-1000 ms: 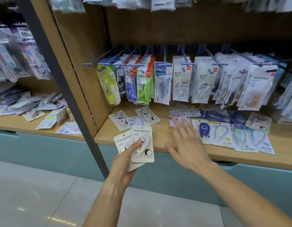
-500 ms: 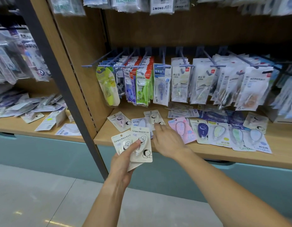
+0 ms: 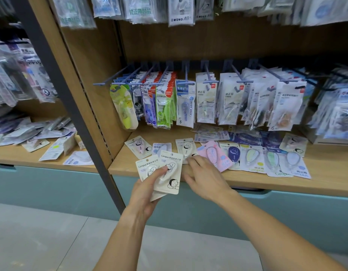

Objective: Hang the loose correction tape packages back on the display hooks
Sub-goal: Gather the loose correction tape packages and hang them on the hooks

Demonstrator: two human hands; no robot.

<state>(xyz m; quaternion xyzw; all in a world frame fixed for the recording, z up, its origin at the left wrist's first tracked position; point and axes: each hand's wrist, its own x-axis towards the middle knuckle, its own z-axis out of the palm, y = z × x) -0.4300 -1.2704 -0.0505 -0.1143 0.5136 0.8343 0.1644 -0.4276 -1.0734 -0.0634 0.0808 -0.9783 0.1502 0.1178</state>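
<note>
Wooden shelf [image 3: 325,169] holds loose packages. Left hand [image 3: 147,194] grips light, stiff cream cards [image 3: 168,173]; right hand [image 3: 204,178] relaxed, touching another card [image 3: 185,148]. Best pinched at edges.

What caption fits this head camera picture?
Left hand holds cream packages; right hand reaches a package on the shelf.

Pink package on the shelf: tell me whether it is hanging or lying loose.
Lying loose. The pink package lies flat on the wooden shelf, below the hooks, beside the right hand.
</note>
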